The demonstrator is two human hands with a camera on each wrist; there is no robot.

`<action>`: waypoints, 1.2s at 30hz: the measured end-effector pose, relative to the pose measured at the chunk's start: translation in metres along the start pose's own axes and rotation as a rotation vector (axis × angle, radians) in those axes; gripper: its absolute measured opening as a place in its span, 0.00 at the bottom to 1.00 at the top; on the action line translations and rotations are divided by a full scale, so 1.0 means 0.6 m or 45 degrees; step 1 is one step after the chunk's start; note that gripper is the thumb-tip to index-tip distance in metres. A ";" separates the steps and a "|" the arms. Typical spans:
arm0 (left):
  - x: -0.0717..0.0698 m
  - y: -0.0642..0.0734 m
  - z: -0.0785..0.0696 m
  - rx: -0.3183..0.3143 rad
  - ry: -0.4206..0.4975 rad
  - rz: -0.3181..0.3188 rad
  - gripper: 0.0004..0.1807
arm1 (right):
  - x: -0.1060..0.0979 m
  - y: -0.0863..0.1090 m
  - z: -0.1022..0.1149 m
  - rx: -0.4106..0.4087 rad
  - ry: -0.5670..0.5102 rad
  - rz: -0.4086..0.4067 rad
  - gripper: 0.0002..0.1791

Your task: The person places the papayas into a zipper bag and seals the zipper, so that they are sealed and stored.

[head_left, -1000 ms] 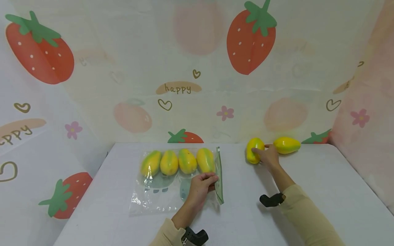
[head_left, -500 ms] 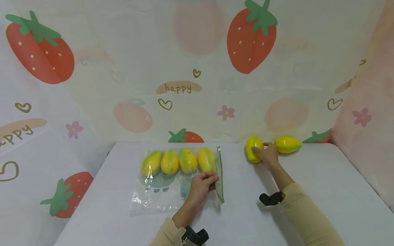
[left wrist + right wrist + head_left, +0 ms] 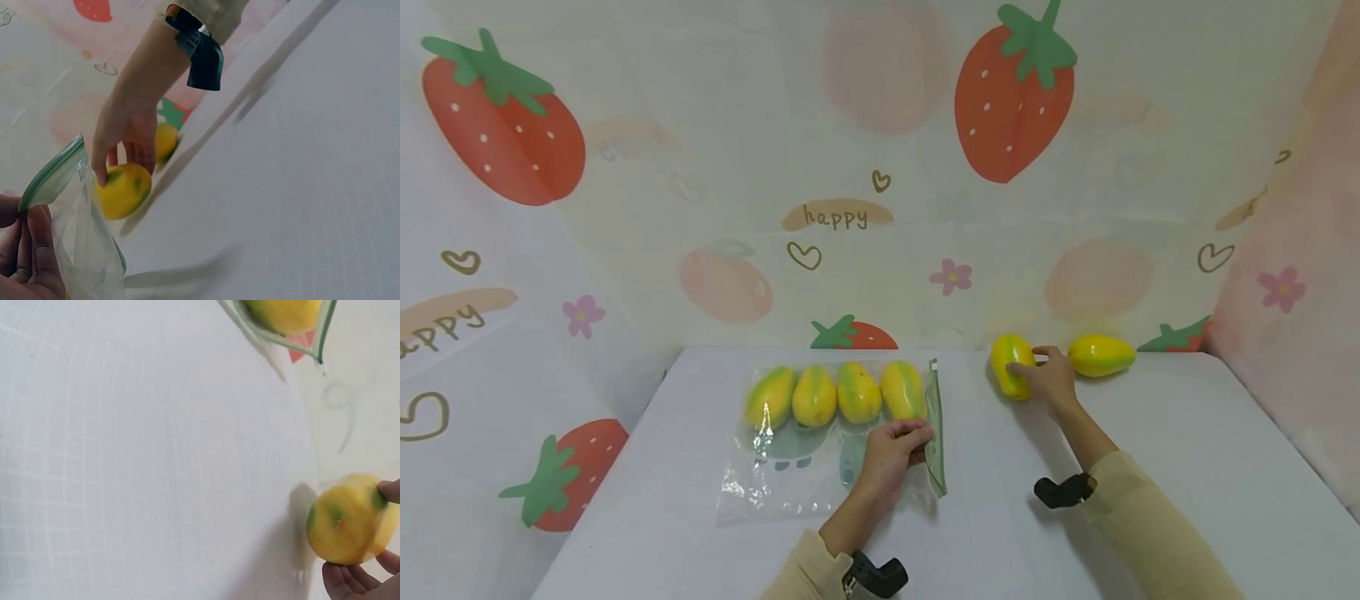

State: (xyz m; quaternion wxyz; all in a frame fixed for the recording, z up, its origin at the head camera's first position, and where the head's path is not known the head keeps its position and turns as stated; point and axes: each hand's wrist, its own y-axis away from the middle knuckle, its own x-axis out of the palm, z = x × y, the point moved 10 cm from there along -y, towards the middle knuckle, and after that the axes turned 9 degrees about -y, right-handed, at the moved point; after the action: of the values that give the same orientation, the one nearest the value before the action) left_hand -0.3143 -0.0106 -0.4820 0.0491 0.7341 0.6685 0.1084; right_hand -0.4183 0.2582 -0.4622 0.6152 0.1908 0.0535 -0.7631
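Note:
In the head view a clear zip bag [image 3: 805, 492] lies on the table, with several yellow-green papayas [image 3: 813, 397] in a row inside it. My left hand [image 3: 887, 454] pinches the bag's green zip edge at its right end. The left wrist view shows the bag's mouth [image 3: 53, 172] standing partly up between thumb and fingers. My right hand [image 3: 1054, 379] holds a loose papaya [image 3: 1011, 367] between thumb and fingers near the back edge. In the right wrist view this papaya [image 3: 344, 522] has its shadow beside it. Another papaya [image 3: 1102, 356] lies just right of that hand.
The white table [image 3: 985, 533] carries the bag at left and the loose fruit at back right. A strawberry-print cloth [image 3: 880, 167] hangs right behind the table's back edge. A pink-toned cloth [image 3: 1292, 350] closes the right side.
My right hand and the papaya it holds have shifted slightly left, away from the other loose papaya. The left hand and the bag have stayed in place.

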 end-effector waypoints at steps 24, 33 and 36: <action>-0.001 0.002 0.001 0.004 -0.012 -0.016 0.12 | 0.044 0.069 0.032 -0.084 0.152 0.371 0.39; 0.000 0.002 0.001 0.009 -0.011 -0.011 0.12 | 0.059 0.092 0.036 -0.109 0.160 0.446 0.36; 0.001 0.001 0.001 0.011 -0.013 -0.009 0.13 | 0.063 0.100 0.037 -0.120 0.161 0.468 0.35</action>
State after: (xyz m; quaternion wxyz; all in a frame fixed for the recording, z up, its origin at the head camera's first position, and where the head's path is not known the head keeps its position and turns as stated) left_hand -0.3132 -0.0103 -0.4826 0.0497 0.7325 0.6713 0.1015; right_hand -0.3724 0.2025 -0.4460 0.7478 0.2160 0.0918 -0.6211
